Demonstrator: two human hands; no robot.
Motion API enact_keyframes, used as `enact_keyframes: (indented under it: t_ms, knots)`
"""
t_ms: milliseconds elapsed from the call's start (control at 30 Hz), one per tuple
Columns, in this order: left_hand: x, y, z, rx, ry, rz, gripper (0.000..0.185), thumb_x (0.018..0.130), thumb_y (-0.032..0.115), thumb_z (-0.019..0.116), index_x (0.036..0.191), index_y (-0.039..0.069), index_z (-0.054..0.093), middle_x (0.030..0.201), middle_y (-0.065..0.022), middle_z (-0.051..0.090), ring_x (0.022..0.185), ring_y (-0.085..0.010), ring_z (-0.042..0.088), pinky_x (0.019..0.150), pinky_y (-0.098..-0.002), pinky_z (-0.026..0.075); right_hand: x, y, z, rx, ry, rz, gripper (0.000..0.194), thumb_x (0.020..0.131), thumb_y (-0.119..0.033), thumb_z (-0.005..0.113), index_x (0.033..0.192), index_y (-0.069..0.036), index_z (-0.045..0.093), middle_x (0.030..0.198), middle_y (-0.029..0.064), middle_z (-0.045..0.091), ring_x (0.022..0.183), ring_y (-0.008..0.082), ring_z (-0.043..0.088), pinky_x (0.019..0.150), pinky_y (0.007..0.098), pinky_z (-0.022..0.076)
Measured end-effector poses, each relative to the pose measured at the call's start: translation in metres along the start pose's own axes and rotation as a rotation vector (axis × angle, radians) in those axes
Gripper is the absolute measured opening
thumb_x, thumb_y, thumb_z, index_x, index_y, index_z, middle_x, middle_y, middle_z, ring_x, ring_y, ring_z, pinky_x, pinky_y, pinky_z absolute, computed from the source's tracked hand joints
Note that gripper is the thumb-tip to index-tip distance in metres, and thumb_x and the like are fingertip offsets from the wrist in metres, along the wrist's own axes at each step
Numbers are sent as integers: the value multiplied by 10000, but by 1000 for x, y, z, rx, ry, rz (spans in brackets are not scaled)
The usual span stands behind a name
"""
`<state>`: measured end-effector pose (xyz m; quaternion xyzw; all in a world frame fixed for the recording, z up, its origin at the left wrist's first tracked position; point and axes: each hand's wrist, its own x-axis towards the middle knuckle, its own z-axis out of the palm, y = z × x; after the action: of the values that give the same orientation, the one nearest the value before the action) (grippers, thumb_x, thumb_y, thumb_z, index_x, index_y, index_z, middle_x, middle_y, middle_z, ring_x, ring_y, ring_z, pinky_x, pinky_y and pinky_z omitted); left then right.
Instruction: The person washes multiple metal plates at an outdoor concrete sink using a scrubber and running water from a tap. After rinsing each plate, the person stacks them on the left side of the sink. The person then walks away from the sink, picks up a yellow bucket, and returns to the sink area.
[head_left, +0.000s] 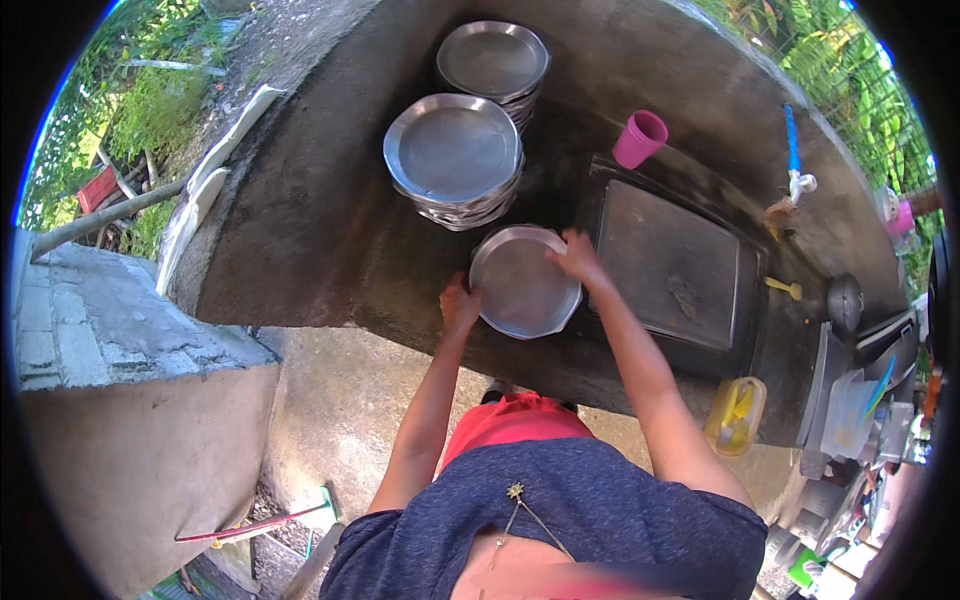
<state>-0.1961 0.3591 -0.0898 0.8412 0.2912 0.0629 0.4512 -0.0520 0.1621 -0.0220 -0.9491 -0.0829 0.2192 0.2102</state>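
A round, shallow metal plate (529, 281) sits low over the dark concrete counter in front of me. My left hand (459, 304) grips its left rim. On the upper right rim is my right hand (577, 261), slightly blurred, with the fingers bent over the edge. Just beyond the plate stands a stack of similar metal plates (454, 150). Another stack of plates (493, 60) rises behind it, close to the back wall. Whether more than one plate is between my hands cannot be told.
Right of the plate is a rectangular sink basin (671, 262). A pink plastic cup (640, 139) stands behind it. A tap (801, 182) on a blue pipe juts from the wall. A yellow container (736, 416), a yellow brush (782, 287) and a clear plastic tub (847, 412) are at the right.
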Motion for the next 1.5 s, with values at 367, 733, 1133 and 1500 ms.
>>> enact_keyframes:
  t_ms: [367, 733, 1133, 1500]
  knots:
    - [0, 15, -3, 11, -41, 21, 367, 756, 278, 630, 1007, 12, 597, 920, -250, 554, 846, -436, 554, 759, -459, 460, -15, 77, 38, 484, 147, -41, 270, 709, -83, 600, 964, 4, 591, 909, 206, 621, 882, 347, 598, 770, 403, 462]
    - [8, -15, 24, 187, -214, -91, 549, 735, 264, 616, 1169, -18, 433, 991, -285, 570, 938, -424, 555, 812, -470, 452, 56, 69, -153, 697, 534, -100, 233, 696, 6, 568, 918, 37, 633, 766, 128, 645, 692, 160, 604, 647, 317, 467]
    - [-19, 115, -107, -299, -161, 135, 403, 752, 39, 488, 1149, -21, 455, 991, -229, 594, 939, -330, 592, 823, -386, 448, 237, -138, -163, 926, 524, 136, 218, 698, -1, 567, 898, 78, 602, 847, 238, 619, 702, 304, 647, 453, 351, 522]
    - [116, 153, -161, -358, 273, 168, 424, 726, 19, 477, 1144, -50, 459, 1045, -216, 567, 979, -314, 559, 869, -358, 410, 252, -150, -151, 532, 642, 3, 451, 703, -206, 671, 1100, -22, 562, 1025, 198, 607, 955, 310, 602, 801, 379, 491]
